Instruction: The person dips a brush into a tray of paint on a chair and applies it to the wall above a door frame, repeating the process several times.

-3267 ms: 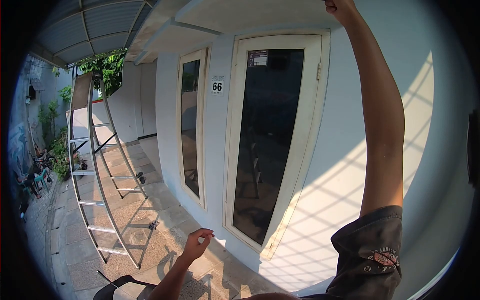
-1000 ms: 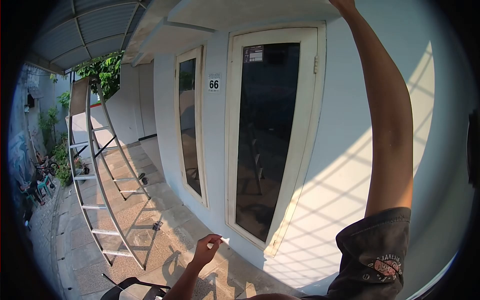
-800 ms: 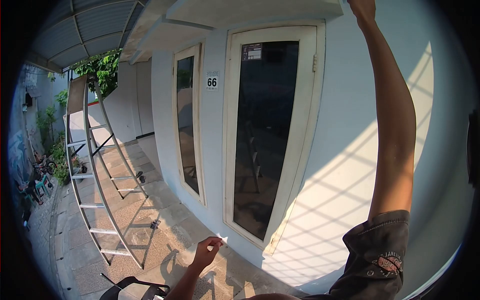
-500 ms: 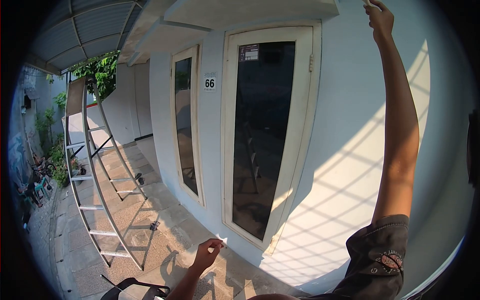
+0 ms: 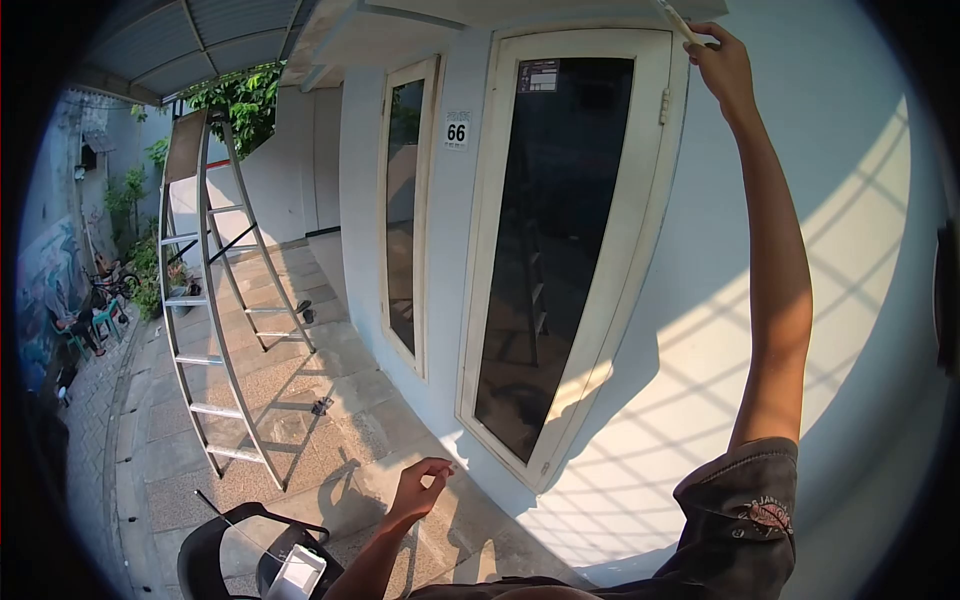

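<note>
I see the right hand (image 5: 725,70), beside the tall window (image 5: 560,240)'s top, clamped on a slim tool (image 5: 680,24); a loosening grip could drop it. Left hand (image 5: 416,490), near that window's foot: fingertips together.

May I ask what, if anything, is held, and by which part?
The right hand grips a pale stick near its lower end; whether the left hand holds anything is unclear.
</note>
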Motion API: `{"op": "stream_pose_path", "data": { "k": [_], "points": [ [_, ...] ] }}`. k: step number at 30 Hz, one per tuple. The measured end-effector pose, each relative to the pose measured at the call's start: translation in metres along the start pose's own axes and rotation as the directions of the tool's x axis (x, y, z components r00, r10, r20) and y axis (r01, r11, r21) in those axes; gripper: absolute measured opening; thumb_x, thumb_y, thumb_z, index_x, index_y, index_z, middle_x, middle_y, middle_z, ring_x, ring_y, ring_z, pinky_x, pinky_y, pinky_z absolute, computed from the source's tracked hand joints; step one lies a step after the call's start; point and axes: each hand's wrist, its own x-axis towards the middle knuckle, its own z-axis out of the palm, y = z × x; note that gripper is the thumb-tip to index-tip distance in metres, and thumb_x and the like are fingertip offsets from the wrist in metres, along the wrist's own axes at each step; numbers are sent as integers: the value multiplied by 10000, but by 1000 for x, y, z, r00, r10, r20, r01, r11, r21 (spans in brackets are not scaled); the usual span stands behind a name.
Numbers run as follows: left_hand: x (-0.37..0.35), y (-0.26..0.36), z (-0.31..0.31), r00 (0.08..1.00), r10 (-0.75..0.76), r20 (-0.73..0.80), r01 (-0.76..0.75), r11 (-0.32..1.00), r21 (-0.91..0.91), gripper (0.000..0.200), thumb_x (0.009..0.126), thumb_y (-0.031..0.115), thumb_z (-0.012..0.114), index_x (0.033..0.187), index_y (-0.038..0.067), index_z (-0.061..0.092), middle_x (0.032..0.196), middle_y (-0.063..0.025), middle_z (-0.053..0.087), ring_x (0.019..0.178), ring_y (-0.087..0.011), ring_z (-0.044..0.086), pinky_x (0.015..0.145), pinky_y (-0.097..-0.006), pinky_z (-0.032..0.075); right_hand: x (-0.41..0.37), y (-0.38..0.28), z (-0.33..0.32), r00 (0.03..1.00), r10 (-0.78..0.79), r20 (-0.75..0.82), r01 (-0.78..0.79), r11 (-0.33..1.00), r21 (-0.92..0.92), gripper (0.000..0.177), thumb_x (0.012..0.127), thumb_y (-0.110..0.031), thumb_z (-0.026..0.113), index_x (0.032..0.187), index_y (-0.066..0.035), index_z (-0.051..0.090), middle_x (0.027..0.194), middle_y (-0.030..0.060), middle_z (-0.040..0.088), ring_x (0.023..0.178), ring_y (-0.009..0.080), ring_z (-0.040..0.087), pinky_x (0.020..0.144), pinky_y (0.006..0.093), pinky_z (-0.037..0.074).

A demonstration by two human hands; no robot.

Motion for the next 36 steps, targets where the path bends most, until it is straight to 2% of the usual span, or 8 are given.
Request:
{"op": "stream_pose_path", "data": {
  "k": [5,9,14,17,20,23,31,36],
  "points": [
    [-19,19,25,991,-95,-94,102,992,68,153,935,36,605,1063,-14,672,894,-90,729,853,-141,681,797,-287,518,-136,20,32,938,-9,347,-28,994,103,271,903,-105,633,1165,-108,704,696,26,624,616,100,478,604,296,378],
    [-55,19,51,978,-126,-166,141,987,82,177,923,25,612,1087,-11,669,937,-101,725,881,-155,675,798,-301,520,-294,62,72,671,100,735,-582,685,438,252,917,-49,647,1168,-32,659,713,-10,632,540,2,440,456,186,288],
    [-107,22,90,928,-231,-291,261,963,69,192,915,6,597,1093,-8,667,982,-105,717,912,-163,672,818,-305,519,-532,109,136,195,187,963,-954,265,142,272,903,-29,660,1172,-4,631,727,23,629,498,18,420,428,185,289],
    [-136,32,93,840,-385,-383,418,908,4,219,901,7,588,1109,-9,658,996,-103,710,930,-168,670,846,-307,514,-637,108,134,30,133,991,-992,129,13,271,903,-44,651,1172,-28,627,750,62,634,494,39,424,432,209,308],
    [-170,16,88,787,-304,-536,390,920,51,208,925,41,598,1117,-12,657,995,-94,713,923,-162,675,837,-307,521,-691,79,128,-205,250,946,-968,-197,-157,329,892,-30,634,1215,-85,610,769,72,635,510,71,437,473,229,323],
    [-177,25,83,712,-356,-605,454,891,10,217,926,57,596,1123,-10,658,985,-99,722,933,-169,687,813,-303,525,-697,62,137,-257,147,955,-955,-187,-228,320,881,-26,650,1193,-88,615,781,68,638,532,66,440,483,228,318],
    [-173,34,61,784,-327,-528,398,917,23,253,909,46,556,1135,-17,650,1022,-117,705,970,-206,670,864,-337,515,-683,-11,171,-176,-33,984,-978,-107,-179,172,905,-43,623,1065,-53,558,826,104,667,540,72,437,486,232,329],
    [-196,58,-19,747,-143,-650,482,789,380,238,928,135,607,1124,9,655,1025,-140,696,962,-279,681,841,-367,524,-694,-70,186,-217,-73,974,-969,-104,-224,175,888,-32,636,1033,-52,540,844,116,674,535,83,445,498,241,325]
  ]
}}
